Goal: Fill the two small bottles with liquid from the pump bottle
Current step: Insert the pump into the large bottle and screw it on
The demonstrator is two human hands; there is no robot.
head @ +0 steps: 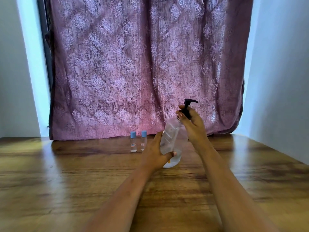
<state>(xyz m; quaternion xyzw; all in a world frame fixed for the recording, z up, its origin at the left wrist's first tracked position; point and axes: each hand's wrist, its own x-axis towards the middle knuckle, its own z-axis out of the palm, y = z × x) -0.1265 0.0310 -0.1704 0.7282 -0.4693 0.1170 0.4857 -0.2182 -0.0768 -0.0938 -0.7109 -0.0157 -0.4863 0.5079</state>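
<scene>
A clear plastic pump bottle (175,139) with a black pump head (188,106) leans to the right, its base on the wooden table (66,173). My left hand (157,153) wraps the lower body of the bottle. My right hand (192,126) grips the black collar under the pump head. Two small clear bottles with blue caps stand upright side by side to the left, the left one (133,142) and the right one (143,140), both capped and apart from my hands.
A purple patterned curtain (142,64) hangs right behind the bottles at the table's far edge. Pale walls close in on both sides.
</scene>
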